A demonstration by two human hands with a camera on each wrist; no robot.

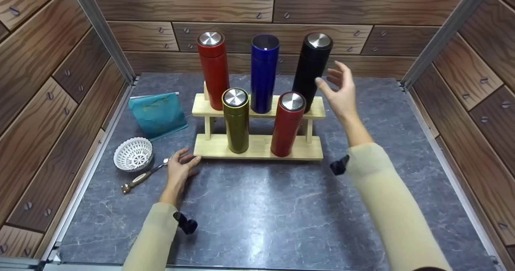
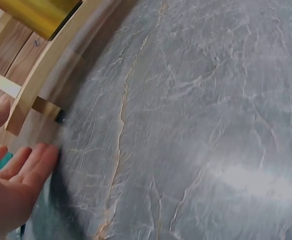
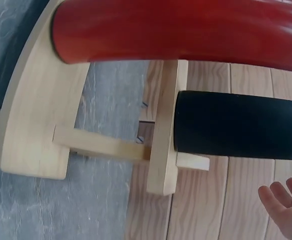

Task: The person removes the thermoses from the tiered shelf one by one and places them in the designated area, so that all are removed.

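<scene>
While my left hand (image 1: 178, 169) lies flat on the worktop (image 1: 261, 206), fingers straight and spread, its fingertips sit just beside the left front corner of the wooden rack (image 1: 257, 147), and it holds nothing. Further left, unused: white basket bowl (image 1: 133, 153), spoon (image 1: 144, 176), teal pouch (image 1: 157, 113).

Rack, left to right. Rear tier: red flask (image 1: 213, 68), blue flask (image 1: 264, 72), black flask (image 1: 312, 70). Front tier: olive flask (image 1: 236, 120), second red flask (image 1: 287, 123). All upright.

My right hand (image 1: 340, 91) is raised beside the black flask, fingers apart and relaxed, close to it but, as far as I can tell, not in contact; the right wrist view shows a gap between my fingertips (image 3: 286, 202) and the black body.

Judgement on doing the grasp well: wrap the black flask at mid-body, thumb opposite fingers, before lifting. Lift straight up, since the second red flask stands just in front and a tilted pull could knock it. Keep the left hand by the base to steady the rack, which looks light.
</scene>
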